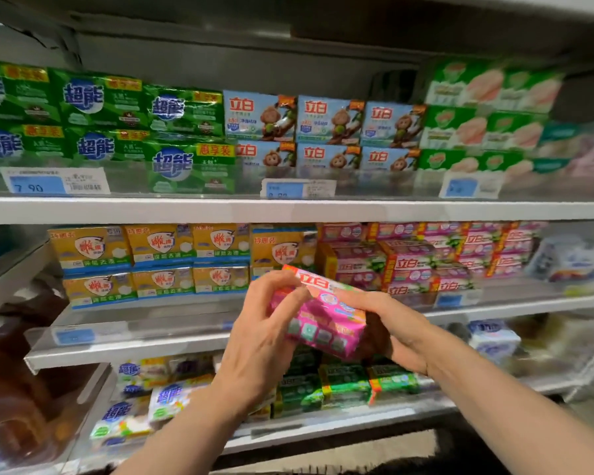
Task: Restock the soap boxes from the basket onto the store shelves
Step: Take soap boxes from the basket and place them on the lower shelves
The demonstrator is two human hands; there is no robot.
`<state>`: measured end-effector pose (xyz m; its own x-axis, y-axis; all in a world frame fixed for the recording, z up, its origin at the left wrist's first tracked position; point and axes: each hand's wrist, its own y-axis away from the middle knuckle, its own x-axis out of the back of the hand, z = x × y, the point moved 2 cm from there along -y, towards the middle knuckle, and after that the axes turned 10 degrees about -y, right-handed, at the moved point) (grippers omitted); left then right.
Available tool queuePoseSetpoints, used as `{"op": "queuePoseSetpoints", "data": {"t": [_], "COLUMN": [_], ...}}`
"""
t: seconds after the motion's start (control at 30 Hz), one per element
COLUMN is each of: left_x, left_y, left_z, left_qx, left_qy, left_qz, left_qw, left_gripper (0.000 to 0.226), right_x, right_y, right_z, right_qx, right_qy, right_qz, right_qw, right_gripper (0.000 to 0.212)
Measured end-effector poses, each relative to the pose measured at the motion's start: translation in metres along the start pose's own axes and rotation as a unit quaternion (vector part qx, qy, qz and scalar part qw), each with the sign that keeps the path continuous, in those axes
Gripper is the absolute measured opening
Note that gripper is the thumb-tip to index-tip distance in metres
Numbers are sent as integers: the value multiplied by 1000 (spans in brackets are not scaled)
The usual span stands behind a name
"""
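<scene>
Both hands, left hand (258, 341) and right hand (388, 327), gripped a shiny pink soap box (323, 317), red-and-white logo on top, tilted.

Soap pack (323, 317) held between left hand (261, 337) at 9 o'clock and right hand (388, 327) at 3 o'clock, before middle shelf (528, 305).

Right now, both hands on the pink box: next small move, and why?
Probably carry the pink soap box, gripped by the left hand and right hand, up and right toward the matching pink stack on the middle shelf. It is tilted and short of the shelf.
</scene>
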<state>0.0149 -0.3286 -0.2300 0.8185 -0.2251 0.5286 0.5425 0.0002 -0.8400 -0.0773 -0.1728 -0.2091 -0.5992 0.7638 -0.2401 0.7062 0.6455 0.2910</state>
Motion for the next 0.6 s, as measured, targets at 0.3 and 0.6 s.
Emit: {"op": "queuePoseSetpoints", "data": {"t": [0.3, 0.6], "left_x": [-95, -170], "left_y": [-20, -5], "left_z": [78, 107], "left_qx": [133, 43], "left_qy": [101, -38], "left_qz": [-92, -303], "left_qw": [982, 951], "left_gripper": [86, 80], "right_x": [129, 256], "right_y": [57, 88], "right_z": [-25, -13], "right_qx": [151, 138], "right_qy": [48, 212], "right_qz": [169, 252], "right_qw": [973, 934], "right_gripper": [72, 67]}}
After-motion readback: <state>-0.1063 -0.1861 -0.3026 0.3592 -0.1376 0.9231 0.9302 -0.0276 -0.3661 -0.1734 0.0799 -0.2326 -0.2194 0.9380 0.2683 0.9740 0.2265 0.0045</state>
